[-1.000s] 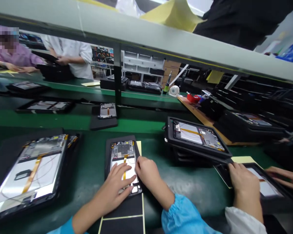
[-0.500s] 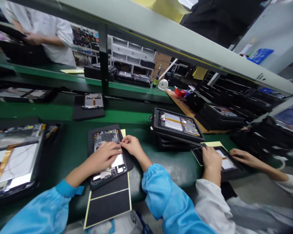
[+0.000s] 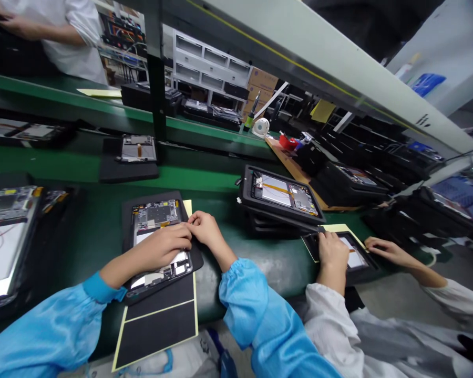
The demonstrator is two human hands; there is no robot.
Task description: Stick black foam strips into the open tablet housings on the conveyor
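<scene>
An opened tablet [image 3: 157, 214], its circuit board and inner parts bare, lies on a black foam pad [image 3: 195, 257] before me. My left hand [image 3: 163, 247] rests across the tablet's middle, fingers bent together towards its right edge. There the fingertips of my right hand [image 3: 205, 228] are pinched, meeting those of the left. Whatever is between the fingers is too small or hidden to make out. Partly beneath the pad is a sheet of black rectangles with pale yellow borders [image 3: 157, 332], sticking out over the table's front edge.
Right of me stands a stack of foam trays with an opened tablet [image 3: 278, 190] on top. A co-worker's hands [image 3: 333, 254] work on another tablet farther right. At left lies a larger opened tablet [image 3: 3, 252]. Behind are a small device on foam [image 3: 139, 148] and a shelf post [image 3: 154, 94].
The view has swung, so the table's things appear farther left. Both my hands stay at the tablet's right edge, their fingertips now closer together.
</scene>
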